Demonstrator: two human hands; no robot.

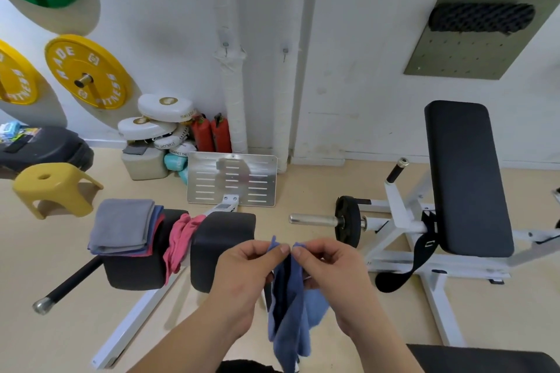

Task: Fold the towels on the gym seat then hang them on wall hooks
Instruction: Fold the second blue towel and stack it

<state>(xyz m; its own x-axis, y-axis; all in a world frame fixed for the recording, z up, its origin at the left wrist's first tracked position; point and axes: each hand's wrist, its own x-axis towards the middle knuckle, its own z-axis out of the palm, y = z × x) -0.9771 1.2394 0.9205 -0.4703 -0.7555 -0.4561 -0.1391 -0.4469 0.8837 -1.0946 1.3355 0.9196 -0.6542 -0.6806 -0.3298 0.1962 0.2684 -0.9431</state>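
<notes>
A blue towel (292, 315) hangs in front of me, its two top corners brought close together. My left hand (245, 269) pinches one corner and my right hand (330, 266) pinches the other. On the left black pad (136, 274) lies a stack of folded towels (122, 225), grey on top with blue and red beneath. A pink towel (178, 239) droops unfolded between that pad and the right black pad (221, 242). Two small metal wall hooks, one (225, 47) and another (285, 51), stick out of the white wall above.
A shiny metal footplate (231, 179) stands beyond the pads. A black bench pad (466, 175) on a white frame and a weight plate (348, 224) on a bar are at right. A yellow stool (53, 188), white boxing pads (157, 121) and yellow wall plates (86, 71) sit at left.
</notes>
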